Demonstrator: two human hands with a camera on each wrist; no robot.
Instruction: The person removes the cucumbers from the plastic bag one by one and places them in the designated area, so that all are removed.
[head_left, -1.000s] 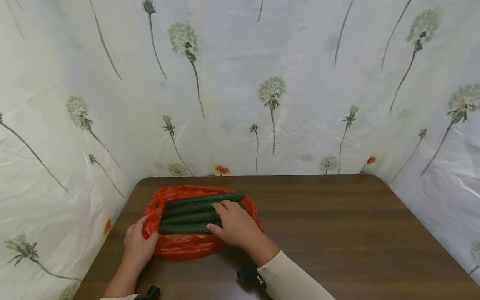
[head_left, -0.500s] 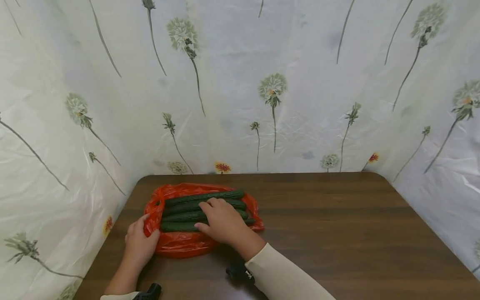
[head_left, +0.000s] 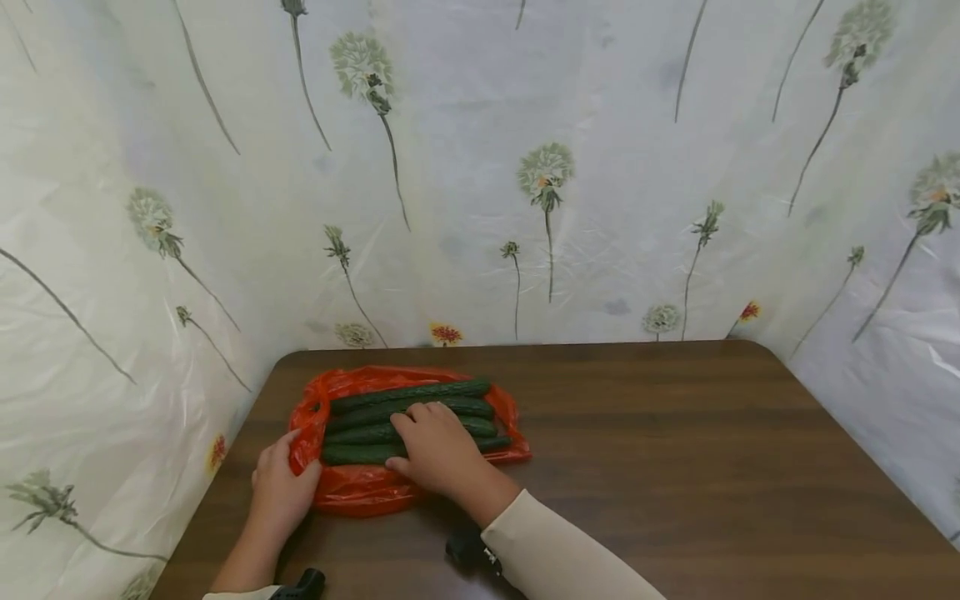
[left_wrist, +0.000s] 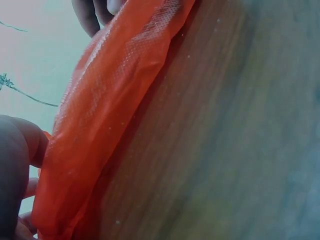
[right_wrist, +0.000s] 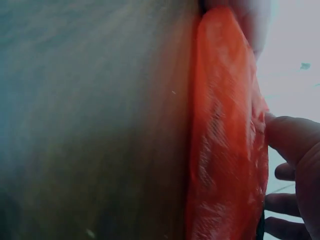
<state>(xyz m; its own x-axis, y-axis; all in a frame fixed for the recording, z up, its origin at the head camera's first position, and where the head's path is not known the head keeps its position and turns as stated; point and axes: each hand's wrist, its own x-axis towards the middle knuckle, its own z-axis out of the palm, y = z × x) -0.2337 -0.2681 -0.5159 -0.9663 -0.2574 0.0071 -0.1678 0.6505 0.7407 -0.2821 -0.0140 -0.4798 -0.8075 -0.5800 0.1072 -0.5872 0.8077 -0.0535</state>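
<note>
Several long dark green cucumbers (head_left: 360, 454) lie side by side in an opened red plastic bag (head_left: 367, 492) at the table's left. At the bag's left end my left hand (head_left: 281, 483) holds the plastic edge, thumb in front and fingers behind. My right hand (head_left: 438, 450) lies across the middle of the cucumbers, its thumb at the nearest one and its fingers reaching over those behind. Its palm hides part of them. In the right wrist view, the thumb (right_wrist: 292, 135) is by the rim of the bag, with the other fingers beyond it.
The brown wooden table (head_left: 637, 467) extends to the right of the bag. A pale sheet printed with dandelions (head_left: 450, 167) hangs behind and at both sides. A black wrist device (head_left: 472, 550) is on the right wrist, near the table's front.
My right hand has slid left along the cucumbers, uncovering their right ends. My left hand keeps its place at the bag's left end.
</note>
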